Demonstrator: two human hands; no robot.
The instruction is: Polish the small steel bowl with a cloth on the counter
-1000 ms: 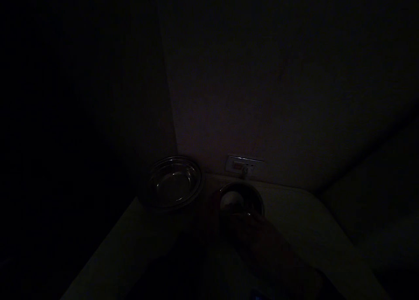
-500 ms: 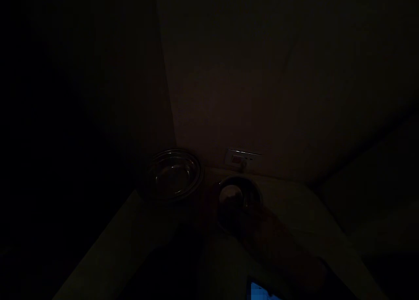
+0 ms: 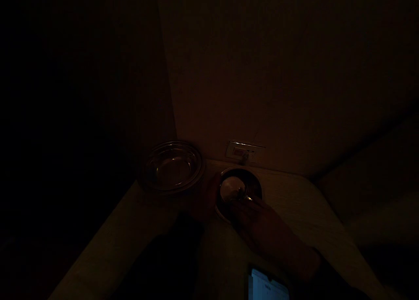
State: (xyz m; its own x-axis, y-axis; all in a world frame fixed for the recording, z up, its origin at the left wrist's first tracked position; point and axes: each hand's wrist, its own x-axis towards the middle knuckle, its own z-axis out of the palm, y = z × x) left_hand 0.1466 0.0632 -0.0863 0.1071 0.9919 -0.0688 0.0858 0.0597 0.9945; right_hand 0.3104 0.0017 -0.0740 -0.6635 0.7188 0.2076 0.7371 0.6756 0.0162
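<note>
The scene is very dark. A round metal bowl (image 3: pixel 258 184) stands on the counter, with a pale rounded lump (image 3: pixel 231 187) inside that looks like dough, though the dimness hides its texture. My left hand (image 3: pixel 207 201) lies against the bowl's left side, thumb near the rim, and seems to grip it; most of its fingers are lost in shadow. Over the near right edge reaches my right hand (image 3: pixel 257 221), fingers stretched out into the bowl and touching or close beside the lump. A small glint shows near its fingertips.
A wide shiny metal dish (image 3: pixel 196 177), apparently stacked with another, sits left of the bowl. Behind is a wall socket (image 3: pixel 241 152) with something plugged in. A lit phone (image 3: pixel 270 287) lies at the near edge of the pale counter (image 3: pixel 304 204).
The picture has brightened slightly, and the view has shifted so things sit a little higher. More of the pale lump shows, and my right hand's fingers now look stretched out.
</note>
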